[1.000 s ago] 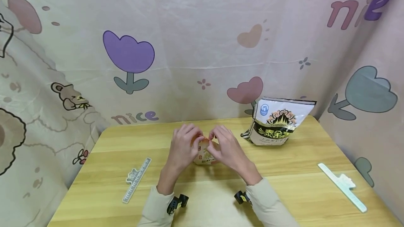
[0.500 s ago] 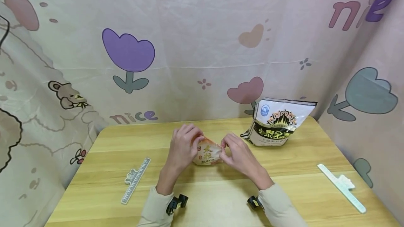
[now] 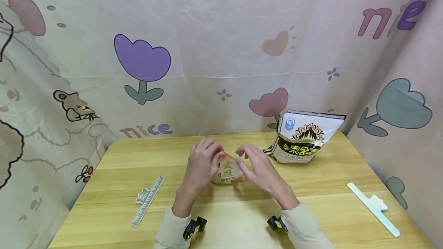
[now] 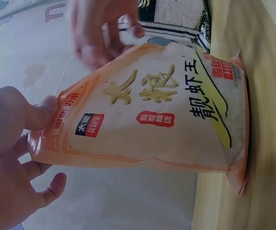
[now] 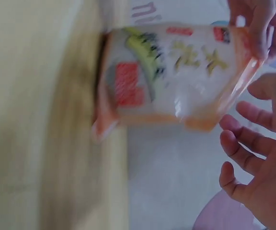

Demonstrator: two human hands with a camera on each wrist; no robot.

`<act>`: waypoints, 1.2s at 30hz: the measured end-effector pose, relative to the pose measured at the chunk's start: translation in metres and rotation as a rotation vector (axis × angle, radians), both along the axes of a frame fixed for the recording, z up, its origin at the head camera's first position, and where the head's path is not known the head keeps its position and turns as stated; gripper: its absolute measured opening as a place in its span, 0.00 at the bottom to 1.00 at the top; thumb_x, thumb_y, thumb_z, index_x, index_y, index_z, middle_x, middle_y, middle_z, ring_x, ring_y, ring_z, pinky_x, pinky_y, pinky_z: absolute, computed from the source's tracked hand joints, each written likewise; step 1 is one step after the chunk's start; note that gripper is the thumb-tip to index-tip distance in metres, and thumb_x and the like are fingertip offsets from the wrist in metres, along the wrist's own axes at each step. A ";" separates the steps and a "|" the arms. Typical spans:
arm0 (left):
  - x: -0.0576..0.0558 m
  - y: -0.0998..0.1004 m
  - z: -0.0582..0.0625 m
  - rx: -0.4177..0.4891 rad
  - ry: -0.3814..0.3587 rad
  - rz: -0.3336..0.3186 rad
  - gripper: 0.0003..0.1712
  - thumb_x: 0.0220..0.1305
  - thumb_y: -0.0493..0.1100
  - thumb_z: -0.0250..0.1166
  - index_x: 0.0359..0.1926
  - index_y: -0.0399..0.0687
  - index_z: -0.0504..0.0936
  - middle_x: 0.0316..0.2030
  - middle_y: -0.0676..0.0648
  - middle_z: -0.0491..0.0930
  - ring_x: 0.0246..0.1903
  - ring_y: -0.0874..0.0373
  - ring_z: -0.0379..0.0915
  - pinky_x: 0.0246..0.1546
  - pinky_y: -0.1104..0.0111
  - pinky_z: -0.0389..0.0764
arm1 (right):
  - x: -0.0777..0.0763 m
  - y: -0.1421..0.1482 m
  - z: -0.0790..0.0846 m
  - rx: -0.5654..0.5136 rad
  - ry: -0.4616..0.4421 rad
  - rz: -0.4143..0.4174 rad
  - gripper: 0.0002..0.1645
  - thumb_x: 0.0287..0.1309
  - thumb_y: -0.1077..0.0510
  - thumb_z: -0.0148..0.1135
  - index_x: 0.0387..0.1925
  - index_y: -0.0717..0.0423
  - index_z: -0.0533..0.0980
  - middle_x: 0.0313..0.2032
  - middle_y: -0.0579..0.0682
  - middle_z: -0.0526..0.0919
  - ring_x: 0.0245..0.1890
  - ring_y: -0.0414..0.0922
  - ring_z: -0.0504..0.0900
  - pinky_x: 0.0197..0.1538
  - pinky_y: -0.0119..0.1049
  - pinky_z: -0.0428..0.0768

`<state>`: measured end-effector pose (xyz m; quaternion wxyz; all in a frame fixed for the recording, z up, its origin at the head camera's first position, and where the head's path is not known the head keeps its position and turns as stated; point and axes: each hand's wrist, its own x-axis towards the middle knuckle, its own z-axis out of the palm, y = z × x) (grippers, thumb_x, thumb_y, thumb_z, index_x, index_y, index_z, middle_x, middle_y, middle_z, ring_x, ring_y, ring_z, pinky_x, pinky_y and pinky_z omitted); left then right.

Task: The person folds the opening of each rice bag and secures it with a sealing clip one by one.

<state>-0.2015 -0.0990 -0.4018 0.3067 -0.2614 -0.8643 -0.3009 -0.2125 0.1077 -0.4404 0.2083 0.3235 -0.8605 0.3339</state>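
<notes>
A small orange-and-white rice bag [image 3: 226, 173] stands upright on the wooden table, its top folded or slanting. My left hand [image 3: 203, 162] pinches its top left corner; in the left wrist view the thumb presses the bag's orange end [image 4: 51, 136], with the lower fingers loose. My right hand [image 3: 257, 166] hovers beside the bag's upper right edge, fingers loosely bent and holding nothing. The right wrist view shows that hand [image 5: 267, 143] with its fingers spread near the orange edge; whether a fingertip touches it I cannot tell.
A larger white-and-black rice bag [image 3: 299, 137] stands at the back right. On the left lies a grey ruler-shaped clip [image 3: 148, 201], and on the right a pale green one [image 3: 373, 208]. A printed curtain [image 3: 207, 49] hangs behind the table [image 3: 228, 218].
My right hand moved from the bag's top middle out to its right corner, pulling it, then let go. My left hand keeps its pinch. More of the bag's printed front shows now.
</notes>
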 end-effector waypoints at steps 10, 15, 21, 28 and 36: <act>0.002 -0.001 -0.001 -0.050 0.016 0.026 0.02 0.60 0.39 0.65 0.31 0.50 0.81 0.32 0.55 0.76 0.35 0.57 0.71 0.38 0.61 0.66 | -0.003 -0.029 0.014 -0.008 0.131 0.046 0.04 0.66 0.56 0.55 0.39 0.51 0.75 0.38 0.41 0.76 0.39 0.42 0.75 0.42 0.31 0.73; 0.002 -0.002 0.000 -0.077 0.044 0.059 0.03 0.59 0.41 0.66 0.30 0.53 0.81 0.33 0.55 0.77 0.36 0.57 0.71 0.39 0.60 0.66 | -0.004 -0.029 0.012 0.038 0.192 0.028 0.05 0.65 0.56 0.55 0.39 0.52 0.75 0.38 0.42 0.77 0.39 0.39 0.74 0.44 0.33 0.73; 0.002 -0.002 0.002 -0.101 0.054 0.077 0.04 0.61 0.42 0.64 0.29 0.54 0.81 0.33 0.55 0.78 0.36 0.56 0.71 0.41 0.59 0.66 | -0.005 -0.023 0.008 0.042 0.241 0.009 0.05 0.58 0.58 0.61 0.37 0.52 0.75 0.37 0.42 0.78 0.38 0.41 0.75 0.41 0.35 0.73; 0.004 -0.004 0.003 -0.151 0.064 0.114 0.04 0.62 0.44 0.63 0.30 0.54 0.79 0.34 0.54 0.78 0.37 0.55 0.70 0.42 0.55 0.66 | -0.005 -0.009 0.001 0.077 0.285 -0.012 0.06 0.48 0.60 0.63 0.31 0.53 0.76 0.36 0.43 0.78 0.38 0.40 0.72 0.40 0.34 0.73; 0.003 -0.004 0.002 -0.166 0.065 0.119 0.03 0.62 0.44 0.64 0.30 0.54 0.79 0.34 0.54 0.77 0.36 0.54 0.69 0.43 0.55 0.65 | -0.006 0.001 -0.003 0.140 0.240 -0.029 0.07 0.42 0.62 0.63 0.28 0.53 0.75 0.37 0.44 0.78 0.39 0.41 0.72 0.40 0.34 0.72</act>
